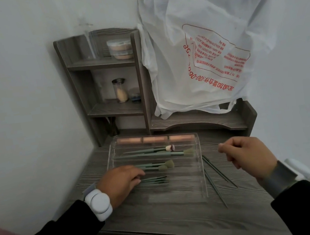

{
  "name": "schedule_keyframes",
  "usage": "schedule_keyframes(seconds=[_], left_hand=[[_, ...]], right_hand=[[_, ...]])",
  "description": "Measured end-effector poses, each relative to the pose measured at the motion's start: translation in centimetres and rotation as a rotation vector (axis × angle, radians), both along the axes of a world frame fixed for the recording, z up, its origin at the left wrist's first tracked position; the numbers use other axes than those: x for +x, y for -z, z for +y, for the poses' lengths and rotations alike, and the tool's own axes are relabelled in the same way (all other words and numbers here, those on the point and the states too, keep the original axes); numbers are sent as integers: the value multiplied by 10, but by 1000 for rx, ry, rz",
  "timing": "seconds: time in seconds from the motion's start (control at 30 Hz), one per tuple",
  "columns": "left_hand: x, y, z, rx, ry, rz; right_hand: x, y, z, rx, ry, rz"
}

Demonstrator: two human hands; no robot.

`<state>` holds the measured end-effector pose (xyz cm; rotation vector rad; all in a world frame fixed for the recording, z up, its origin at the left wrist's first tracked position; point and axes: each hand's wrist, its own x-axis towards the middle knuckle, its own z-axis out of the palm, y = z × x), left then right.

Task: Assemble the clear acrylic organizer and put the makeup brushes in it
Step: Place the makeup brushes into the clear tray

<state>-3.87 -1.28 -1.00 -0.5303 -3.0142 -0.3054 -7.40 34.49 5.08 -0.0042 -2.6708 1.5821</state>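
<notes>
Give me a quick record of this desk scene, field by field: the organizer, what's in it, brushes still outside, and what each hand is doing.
organizer: clear acrylic organizer flat on the grey wood desk
contents: green-handled makeup brushes in several rows; peach palette in the back row
outside: thin brushes on the desk, right of the organizer
left hand: resting on brush handles inside the organizer
right hand: raised above the desk, fingers curled, holding nothing visible

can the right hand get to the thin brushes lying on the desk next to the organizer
Probably yes. The right hand hovers just above and beside the thin brushes, which lie bare on the desk outside the organizer, with nothing over them.
</notes>
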Motion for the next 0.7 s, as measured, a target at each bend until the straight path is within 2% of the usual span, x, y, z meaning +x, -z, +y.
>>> schedule_keyframes(seconds=[0.2,0.37,0.53,0.6,0.7], left_hand=[[7,-6,4,47,20,154],[6,-26,24,214,-50,132],[-6,-56,72,560,-144,108],[-8,-61,94,717,-179,26],[-12,-61,125,861,-195,-101]], right_hand=[[-5,1,-1,50,-8,-8],[-12,14,-3,152,17,-14],[-32,30,7,604,65,-81],[-36,39,9,791,-30,-139],[-37,45,4,901,-127,-202]])
